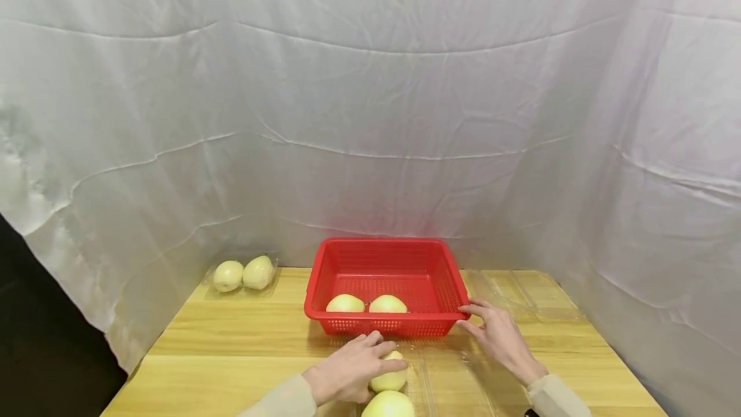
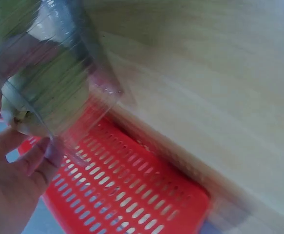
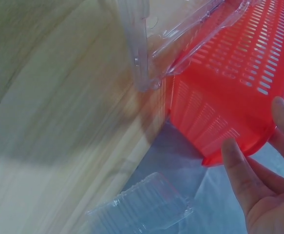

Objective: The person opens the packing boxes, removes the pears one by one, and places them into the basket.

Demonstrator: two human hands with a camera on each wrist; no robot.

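My left hand curls its fingers round a pale yellow-green pear at the near middle of the table. Directly in front of that pear lies a second pear, and both sit in one half of an open clear plastic clamshell box. The left wrist view shows the box's ribbed wall over the held pear. My right hand holds the front right corner of a red basket, thumb low and fingers over the rim. Two more pears rest inside the basket.
At the back left, a clear box holds two pears. Another open clear clamshell lies at the back right, behind my right hand. A grey-white curtain encloses the wooden table at the back and sides.
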